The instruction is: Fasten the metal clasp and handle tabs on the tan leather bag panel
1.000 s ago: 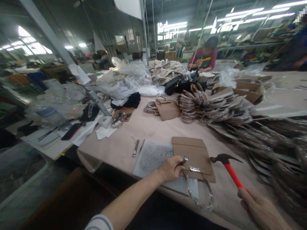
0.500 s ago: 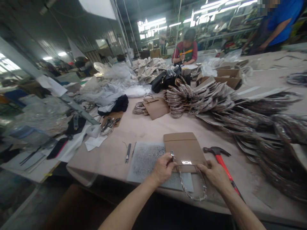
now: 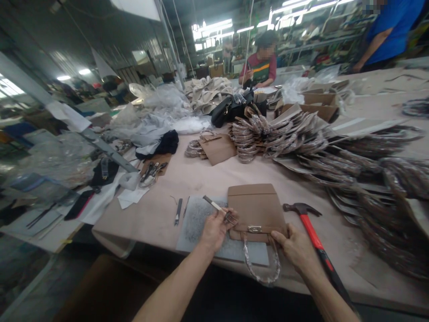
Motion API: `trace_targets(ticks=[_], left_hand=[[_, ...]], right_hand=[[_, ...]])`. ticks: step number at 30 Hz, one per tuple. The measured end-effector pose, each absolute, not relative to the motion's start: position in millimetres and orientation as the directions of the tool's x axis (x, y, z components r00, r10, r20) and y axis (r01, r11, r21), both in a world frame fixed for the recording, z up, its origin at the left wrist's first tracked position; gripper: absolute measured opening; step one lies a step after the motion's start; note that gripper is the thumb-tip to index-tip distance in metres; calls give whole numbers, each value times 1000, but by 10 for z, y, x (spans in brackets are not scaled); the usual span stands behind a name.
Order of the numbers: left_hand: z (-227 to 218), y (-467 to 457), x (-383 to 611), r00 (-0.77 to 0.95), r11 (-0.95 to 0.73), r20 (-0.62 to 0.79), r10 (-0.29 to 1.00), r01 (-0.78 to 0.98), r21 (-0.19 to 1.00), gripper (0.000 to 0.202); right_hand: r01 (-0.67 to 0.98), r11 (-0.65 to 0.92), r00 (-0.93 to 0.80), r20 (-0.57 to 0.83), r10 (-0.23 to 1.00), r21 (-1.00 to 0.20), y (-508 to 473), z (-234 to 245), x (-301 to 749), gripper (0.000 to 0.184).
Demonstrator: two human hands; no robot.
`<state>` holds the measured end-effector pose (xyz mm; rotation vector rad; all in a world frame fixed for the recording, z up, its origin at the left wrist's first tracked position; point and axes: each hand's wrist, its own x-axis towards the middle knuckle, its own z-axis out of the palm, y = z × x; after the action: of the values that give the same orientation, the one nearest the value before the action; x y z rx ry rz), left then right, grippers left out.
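Head view: left hand grips a rod, right hand pinches a brown panel with silver clasp.

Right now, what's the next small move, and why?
I'd probably lay the metal rod on the grey board, freeing the left hand to help with the brown panel. The rod is held tilted, the hammer lies unheld on the table, and the right hand has its thumb on the panel near its lower right corner.
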<state>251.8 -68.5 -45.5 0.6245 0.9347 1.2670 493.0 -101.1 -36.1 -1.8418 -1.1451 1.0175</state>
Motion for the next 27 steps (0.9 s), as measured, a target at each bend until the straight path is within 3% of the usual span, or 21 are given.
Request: trace_targets(ticks=[3,7,11,18,27], left_hand=[[-389,-703,2441,62,250,-261,963,-562,789,47],[-197,-717,2424,38,93,-85,996,-391,915,44],[-21,-634,2499,134,-7,34,990,-192,981,38],[-142,-482,2552,208,-78,77,975,-4,997,28],[-367,-517,2474,219,-14,33,975,-87,996,39]], right_hand=[[183,-338,240,-291,926,-923,-1053,-293,4805,35],[-51,-322,109,-326,939,-945,-1069,-220,4585,51],[-194,-337,15,-346,938,-921,-1065,-224,4361,48],[-235,-359,-33,-361,932,-903,-1076,-331,4200,38],[-196,-375,-34,-376,926,-906,-1081,-289,4200,31]])
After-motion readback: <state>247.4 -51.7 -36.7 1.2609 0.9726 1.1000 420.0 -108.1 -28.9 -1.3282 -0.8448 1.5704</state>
